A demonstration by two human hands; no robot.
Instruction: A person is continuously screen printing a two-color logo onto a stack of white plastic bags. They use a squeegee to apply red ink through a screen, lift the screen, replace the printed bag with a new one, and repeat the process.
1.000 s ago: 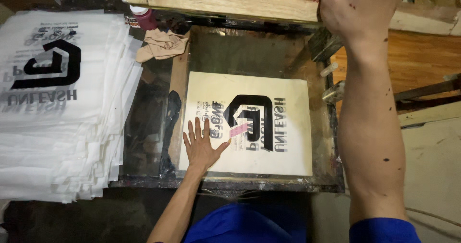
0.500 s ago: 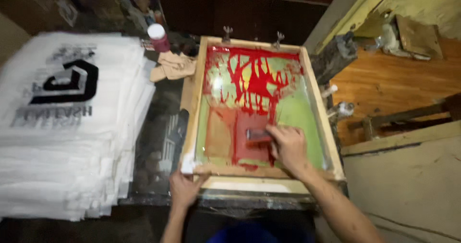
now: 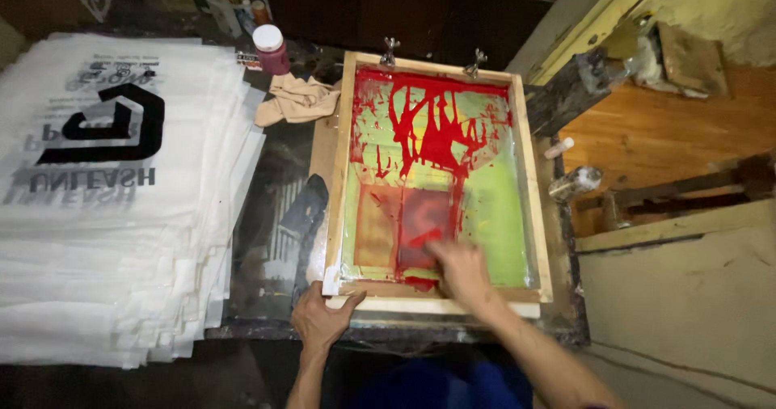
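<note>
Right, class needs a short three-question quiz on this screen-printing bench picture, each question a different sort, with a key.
1. True or false: the left hand rests on the wooden screen frame's near corner.
2. The ink on the mesh is: A blue, B red, C black.
3. What lies left of the frame, beside the capped bottle?

Key: 1 true. 2 B. 3 A crumpled beige rag; further left, a stack of printed white bags.
</note>
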